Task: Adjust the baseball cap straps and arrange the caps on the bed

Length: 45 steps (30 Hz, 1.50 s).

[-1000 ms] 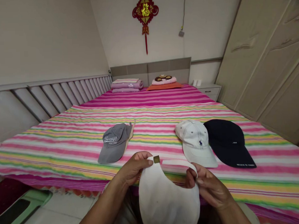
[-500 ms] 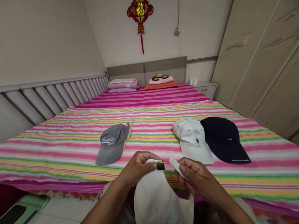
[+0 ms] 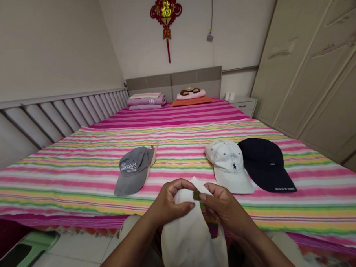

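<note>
A white cap [image 3: 190,239] is close in front of me, its back opening turned to the right. My left hand [image 3: 173,202] grips its rear edge beside a small brass-coloured buckle [image 3: 196,195]. Between the fingers of my right hand [image 3: 220,202] is the cap's white strap [image 3: 200,184], its free end pointing up and left behind the buckle. My right thumb touches the buckle. Whether the strap passes through it, I cannot tell. On the bed lie a grey cap [image 3: 135,169] to the left, and a pale cap [image 3: 230,164] overlapping a dark navy cap [image 3: 264,165] to the right.
A striped sheet [image 3: 178,149] covers the bed. Folded purple bedding [image 3: 147,101] and a pink folded item [image 3: 191,94] rest by the headboard [image 3: 197,75]. Slatted rails [image 3: 77,114] line the left side; a wardrobe [image 3: 311,76] stands right. A green object [image 3: 35,250] is on the floor.
My right hand has moved left with the strap, up to the buckle. The thumb of my left hand has shifted off the buckle onto the cap's fabric.
</note>
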### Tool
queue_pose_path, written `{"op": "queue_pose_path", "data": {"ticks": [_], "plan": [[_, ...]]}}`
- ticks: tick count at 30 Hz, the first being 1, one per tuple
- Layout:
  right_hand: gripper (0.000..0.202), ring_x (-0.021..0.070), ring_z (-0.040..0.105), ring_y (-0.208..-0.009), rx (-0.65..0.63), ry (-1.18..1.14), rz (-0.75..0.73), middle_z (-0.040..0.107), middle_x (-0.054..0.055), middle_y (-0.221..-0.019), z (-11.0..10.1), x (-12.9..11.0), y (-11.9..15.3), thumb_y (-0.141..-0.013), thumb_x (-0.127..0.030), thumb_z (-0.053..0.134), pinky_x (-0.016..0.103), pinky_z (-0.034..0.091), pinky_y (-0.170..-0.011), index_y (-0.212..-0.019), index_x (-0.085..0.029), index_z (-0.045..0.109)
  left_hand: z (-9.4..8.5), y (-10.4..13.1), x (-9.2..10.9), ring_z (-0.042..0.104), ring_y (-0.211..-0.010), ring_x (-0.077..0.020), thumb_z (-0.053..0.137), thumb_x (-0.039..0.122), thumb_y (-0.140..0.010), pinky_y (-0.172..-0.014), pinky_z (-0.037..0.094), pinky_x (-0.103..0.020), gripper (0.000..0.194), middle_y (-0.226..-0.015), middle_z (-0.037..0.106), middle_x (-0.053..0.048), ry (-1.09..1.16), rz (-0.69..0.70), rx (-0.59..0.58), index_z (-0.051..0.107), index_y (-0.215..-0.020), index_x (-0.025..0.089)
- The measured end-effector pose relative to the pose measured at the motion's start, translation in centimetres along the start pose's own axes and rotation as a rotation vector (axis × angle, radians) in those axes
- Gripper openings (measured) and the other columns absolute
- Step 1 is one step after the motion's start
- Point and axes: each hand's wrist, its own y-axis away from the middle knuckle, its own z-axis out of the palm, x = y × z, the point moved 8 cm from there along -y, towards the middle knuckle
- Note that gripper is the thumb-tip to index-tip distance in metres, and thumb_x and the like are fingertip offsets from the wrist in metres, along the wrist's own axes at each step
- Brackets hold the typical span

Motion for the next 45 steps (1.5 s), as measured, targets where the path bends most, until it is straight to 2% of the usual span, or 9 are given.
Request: {"op": "queue_pose_path", "data": {"ticks": [3,5,9,15,20,25,32,39,45], "plan": [[0.021,0.0034,0.022,-0.034,-0.014,-0.030,-0.007,0.036,-0.010,-0.040,0.2,0.2,-0.1,-0.070,-0.033,0.059,0.019,0.015,-0.035,-0.066,-0.016,0.046,-0.2,0.1,1.6,0.054,-0.070,-0.0126,0.068,0.021,-0.062,-0.065,0.041,-0.023,0.021,-0.076,0.061,-0.002,-0.202,0.178,0.061,0.059,-0.080,0.016],[0.021,0.0036,0.023,-0.034,-0.019,-0.037,-0.010,0.036,-0.009,-0.041,0.3,0.3,-0.2,-0.070,-0.032,0.059,0.019,0.016,-0.035,-0.065,-0.017,0.046,-0.1,0.2,2.2,0.055,-0.071,-0.0129,0.066,0.019,-0.064,-0.067,0.041,-0.024,0.016,-0.076,0.062,-0.003,-0.232,0.267,0.093,0.060,-0.079,0.016],[0.020,0.0036,0.023,-0.035,-0.043,-0.064,-0.006,0.036,-0.010,-0.041,0.7,0.6,-0.3,-0.070,-0.030,0.060,0.020,0.016,-0.036,-0.065,-0.017,0.045,-0.2,0.5,2.1,0.055,-0.072,-0.0133,0.066,0.017,-0.063,-0.066,0.041,-0.023,0.020,-0.078,0.062,-0.003,-0.203,0.321,0.120,0.059,-0.083,0.017],[0.022,0.0034,0.020,-0.035,0.004,-0.049,-0.025,0.034,-0.010,-0.040,0.8,0.3,0.0,-0.072,-0.033,0.058,0.020,0.012,-0.036,-0.066,-0.017,0.044,-0.5,0.7,-0.3,0.054,-0.072,-0.0123,0.066,0.017,-0.065,-0.068,0.041,-0.023,0.019,-0.077,0.060,-0.002,0.017,0.182,0.150,0.058,-0.082,0.017],[0.029,0.0038,0.020,-0.032,0.022,0.008,-0.052,0.034,-0.010,-0.035,0.4,-0.1,0.1,-0.078,-0.041,0.049,0.021,0.013,-0.036,-0.063,-0.017,0.047,0.5,0.5,-2.4,0.057,-0.067,-0.0117,0.068,0.019,-0.063,-0.065,0.041,-0.024,0.021,-0.073,0.063,-0.002,0.475,-0.003,0.111,0.057,-0.080,0.017],[0.027,0.0035,0.026,-0.033,0.115,0.001,-0.023,0.041,-0.007,-0.038,-1.1,0.0,0.3,-0.071,-0.034,0.055,0.021,0.016,-0.038,-0.053,-0.016,0.047,1.2,0.3,-3.7,0.056,-0.057,-0.0106,0.072,0.025,-0.058,-0.057,0.042,-0.022,0.026,-0.066,0.064,-0.004,0.790,-0.116,0.112,0.057,-0.077,0.015],[0.023,0.0034,0.025,-0.032,0.090,-0.055,-0.001,0.041,-0.007,-0.035,-0.7,0.3,0.4,-0.067,-0.031,0.057,0.022,0.015,-0.038,-0.053,-0.016,0.048,1.4,0.2,-4.5,0.057,-0.052,-0.0109,0.076,0.024,-0.051,-0.053,0.042,-0.021,0.031,-0.059,0.061,0.000,0.856,-0.202,0.163,0.058,-0.074,0.015],[0.022,0.0035,0.025,-0.031,0.074,-0.066,0.011,0.040,-0.007,-0.034,-0.4,0.7,0.1,-0.067,-0.030,0.057,0.021,0.015,-0.037,-0.052,-0.016,0.049,1.5,0.4,-4.4,0.056,-0.048,-0.0093,0.077,0.023,-0.049,-0.049,0.041,-0.018,0.033,-0.056,0.063,-0.001,0.859,-0.207,0.143,0.058,-0.075,0.015],[0.023,0.0035,0.025,-0.031,0.069,-0.076,0.007,0.040,-0.007,-0.034,-0.4,1.0,0.0,-0.068,-0.029,0.056,0.021,0.016,-0.037,-0.052,-0.016,0.048,1.6,0.4,-4.4,0.058,-0.049,-0.0116,0.077,0.022,-0.047,-0.050,0.043,-0.021,0.035,-0.056,0.063,0.000,0.822,-0.217,0.136,0.057,-0.075,0.015]]}}
